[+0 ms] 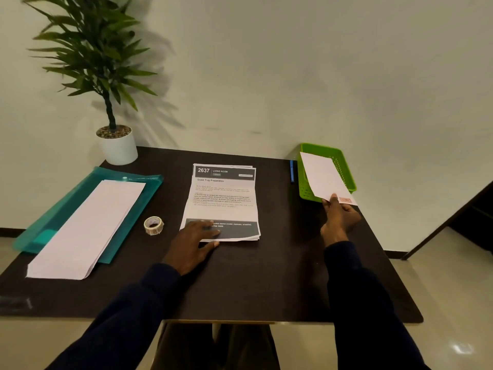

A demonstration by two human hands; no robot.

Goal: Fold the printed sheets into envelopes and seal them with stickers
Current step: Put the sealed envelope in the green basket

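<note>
A stack of printed sheets [223, 201] lies at the middle of the dark table, headed "2637 Living Room". My left hand [192, 246] rests flat on the stack's near left corner, fingers spread. My right hand [338, 217] pinches the near end of a folded white envelope [324, 177] with a pinkish sticker [345, 200] on its near corner. The envelope lies tilted over the green basket [344, 166] at the back right. A roll of stickers [153, 225] stands left of the printed stack.
A long white paper stack [88, 228] lies on a teal plastic folder [66, 209] at the left. A potted plant [117, 145] occupies the back left corner. A blue pen [291, 170] lies beside the basket. The dark table's near edge [213, 319] is close to me.
</note>
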